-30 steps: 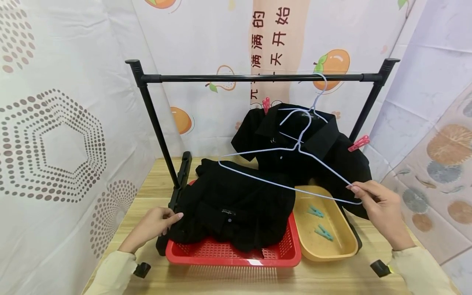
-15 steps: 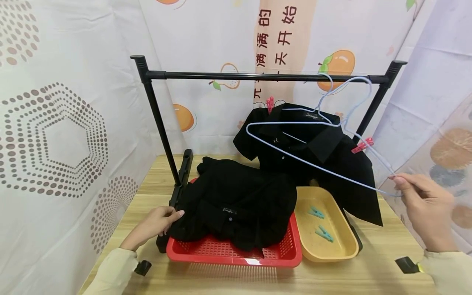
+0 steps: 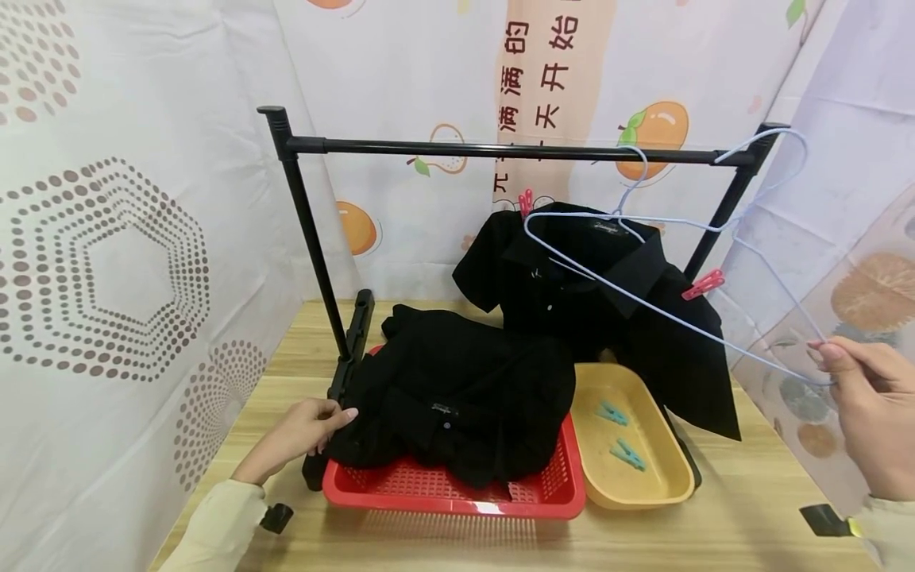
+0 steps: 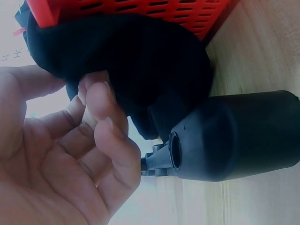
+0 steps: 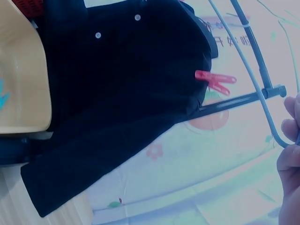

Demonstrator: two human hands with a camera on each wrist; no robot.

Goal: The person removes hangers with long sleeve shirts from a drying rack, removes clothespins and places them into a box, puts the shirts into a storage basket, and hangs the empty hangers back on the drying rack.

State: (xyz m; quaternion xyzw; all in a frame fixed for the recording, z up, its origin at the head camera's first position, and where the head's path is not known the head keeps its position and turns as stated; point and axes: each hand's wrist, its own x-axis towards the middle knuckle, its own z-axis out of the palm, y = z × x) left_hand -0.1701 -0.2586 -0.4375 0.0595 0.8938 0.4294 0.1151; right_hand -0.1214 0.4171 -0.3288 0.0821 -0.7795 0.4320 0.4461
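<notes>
My right hand (image 3: 868,397) pinches a light-blue wire hanger (image 3: 715,339) by one lower corner. The hanger tilts in the air at the right, its hook up by the rack's right post, with no garment on it. My left hand (image 3: 303,433) pinches the left edge of a black shirt (image 3: 457,365) heaped in a red basket (image 3: 457,506); the left wrist view shows thumb and fingertips at the black cloth (image 4: 154,70). Another black shirt (image 3: 665,373) hangs on a second blue hanger from the rack, with pink clothespins (image 3: 704,284) at its shoulders.
A black rack (image 3: 457,148) spans the tabletop (image 3: 400,548), its left foot beside my left hand. Right of the basket stands a yellow basin (image 3: 661,485) holding two teal clothespins (image 3: 629,454). Patterned curtains (image 3: 400,71) close off the back and sides.
My right hand has moved right with the hanger, carrying it from in front of the hanging shirt toward the right post. The left hand stays at the heaped shirt.
</notes>
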